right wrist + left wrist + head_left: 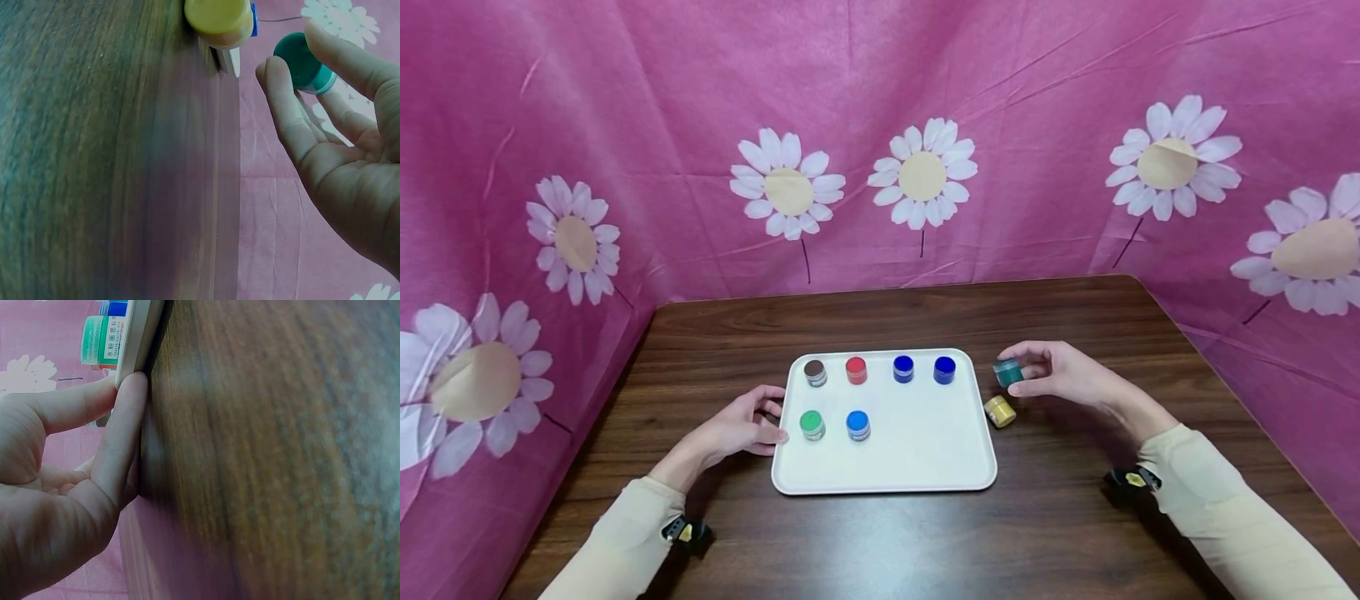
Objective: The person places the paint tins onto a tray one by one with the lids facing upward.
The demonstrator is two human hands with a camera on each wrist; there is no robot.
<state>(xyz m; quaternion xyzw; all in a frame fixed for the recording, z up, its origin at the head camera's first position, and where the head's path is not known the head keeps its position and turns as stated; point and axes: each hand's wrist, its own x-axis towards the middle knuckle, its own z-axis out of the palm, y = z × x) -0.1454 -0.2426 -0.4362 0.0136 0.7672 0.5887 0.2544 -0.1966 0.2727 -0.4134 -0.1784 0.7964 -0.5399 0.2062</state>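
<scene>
My right hand (pixel 1060 372) pinches a dark teal-green paint jar (pixel 1008 372) between thumb and fingers, just right of the white tray (pixel 910 454). In the right wrist view the jar (pixel 303 62) is clear of the table. A yellow paint jar (pixel 1000 412) is below that hand, by the tray's right edge. My left hand (pixel 741 423) grips the tray's left rim, thumb and finger (pixel 119 437) on either side of it. Standing on the tray are a brown jar (pixel 815 372), a red jar (pixel 856 370), two dark blue jars (pixel 903 368), a green jar (pixel 812 425) and a lighter blue jar (pixel 858 425).
The dark wood table (pixel 895 542) carries the tray near its middle. Pink cloth with white daisies (pixel 880 75) hangs behind the table and along both sides. A black wrist strap (pixel 1131 482) sits at each cuff.
</scene>
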